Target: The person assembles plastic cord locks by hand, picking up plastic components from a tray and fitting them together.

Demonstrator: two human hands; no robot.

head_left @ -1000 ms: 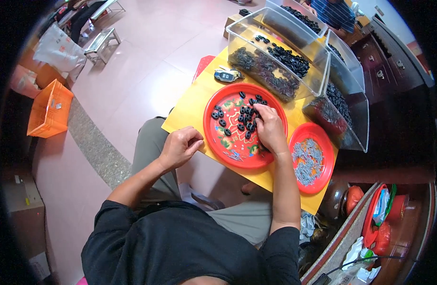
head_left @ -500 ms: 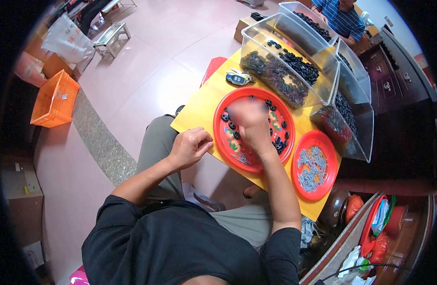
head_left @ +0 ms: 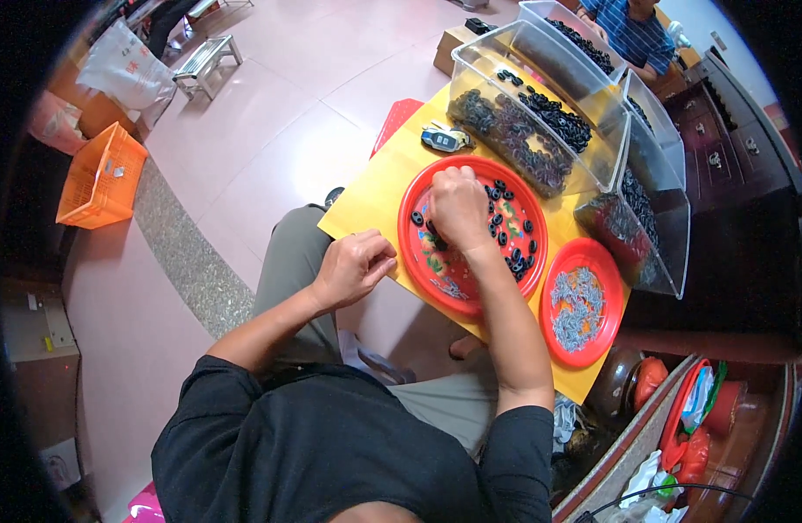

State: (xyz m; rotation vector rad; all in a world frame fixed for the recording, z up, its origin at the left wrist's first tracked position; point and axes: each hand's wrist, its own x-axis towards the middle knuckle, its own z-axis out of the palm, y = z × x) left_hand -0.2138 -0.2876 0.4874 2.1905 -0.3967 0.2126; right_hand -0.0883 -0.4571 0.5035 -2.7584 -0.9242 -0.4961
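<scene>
My right hand is over a round red tray with a coloured pattern, its fingers curled down toward the tray's far left part. Whatever the fingertips hold is hidden under the hand. Small black oval pieces with holes lie scattered in the tray, and a few thin grey pins rest at its near edge. At the table's near left edge, my left hand is closed, fingertips pressed together; I cannot make out what is in it. A smaller red plate on the right holds many thin grey pins.
Clear plastic bins of black pieces stand along the back and right of the yellow tabletop. A car key lies beyond the tray. Across the bins sits another person. An orange crate stands on the floor at left.
My right hand was blurred by motion over the tray and is now still enough to show its curled fingers. The left hand keeps its closed pose at the table edge.
</scene>
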